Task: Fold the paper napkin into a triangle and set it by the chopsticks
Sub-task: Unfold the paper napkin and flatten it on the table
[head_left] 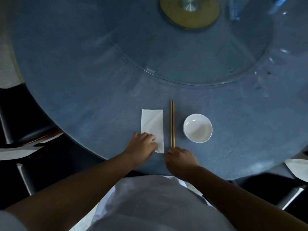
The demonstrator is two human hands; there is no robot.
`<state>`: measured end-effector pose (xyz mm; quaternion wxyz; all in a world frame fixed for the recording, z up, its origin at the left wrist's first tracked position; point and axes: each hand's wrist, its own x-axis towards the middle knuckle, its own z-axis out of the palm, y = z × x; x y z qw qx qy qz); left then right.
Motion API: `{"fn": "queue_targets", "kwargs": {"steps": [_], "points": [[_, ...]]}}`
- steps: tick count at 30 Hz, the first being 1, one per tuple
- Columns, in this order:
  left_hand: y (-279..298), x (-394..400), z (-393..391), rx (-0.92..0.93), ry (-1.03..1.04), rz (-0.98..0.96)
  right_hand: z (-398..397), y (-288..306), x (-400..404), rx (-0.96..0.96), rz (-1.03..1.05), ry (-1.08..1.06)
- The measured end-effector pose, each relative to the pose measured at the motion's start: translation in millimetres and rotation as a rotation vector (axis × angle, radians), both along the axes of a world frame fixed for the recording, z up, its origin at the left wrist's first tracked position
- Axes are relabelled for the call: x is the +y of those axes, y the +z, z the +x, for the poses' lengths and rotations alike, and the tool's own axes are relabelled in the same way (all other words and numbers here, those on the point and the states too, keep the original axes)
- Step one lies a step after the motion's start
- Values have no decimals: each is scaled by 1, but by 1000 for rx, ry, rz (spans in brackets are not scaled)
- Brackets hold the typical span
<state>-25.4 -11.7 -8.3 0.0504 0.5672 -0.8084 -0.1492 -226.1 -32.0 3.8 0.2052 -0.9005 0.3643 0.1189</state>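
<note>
A white paper napkin (152,128), folded to a long rectangle, is laid just left of the chopsticks (172,123), parallel to them. Its near left corner is pressed by the left hand (141,145), fingers curled; the right hand (180,160) is held loosely closed at the chopsticks' near tips, its grasp undeterminable.

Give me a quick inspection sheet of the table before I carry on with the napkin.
Surface: blue round table, glass turntable in the middle on a gold hub.
Job's things: white napkin lies flat as a rectangle, not a triangle, just left of the chopsticks, which lie paired and straight.
Clutter: empty white bowl right of the chopsticks.
Grippers: left hand rests on the napkin's near corner; right hand sits at the chopsticks' near tips.
Cables: nothing seen.
Surroundings: dark chairs on both sides; pale floor.
</note>
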Motion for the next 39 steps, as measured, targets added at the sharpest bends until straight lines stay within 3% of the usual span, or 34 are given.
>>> {"fn": "queue_targets", "kwargs": {"steps": [7,14,23,27,29,32,33,35,39], "points": [[-2,-3,1,199,94,60,-1,-2,4,48,37,26],[-10,-4,2,338,275,236,-2,1,1,37,67,6],[-5,-10,7,422,322,319,-2,-2,1,43,78,-4],[-3,-10,9,513,322,257,6,2,-3,62,258,-310],[-2,-8,10,592,366,240,17,5,-7,-19,509,-602],[-4,-4,13,674,496,264,35,8,-14,-379,990,-1252],[-5,-3,14,682,543,286,40,9,-16,-474,1068,-1373],[-6,0,14,692,621,328,47,8,-17,-557,1135,-1459],[-9,6,17,755,755,394,57,9,-18,-515,1091,-1378]]}}
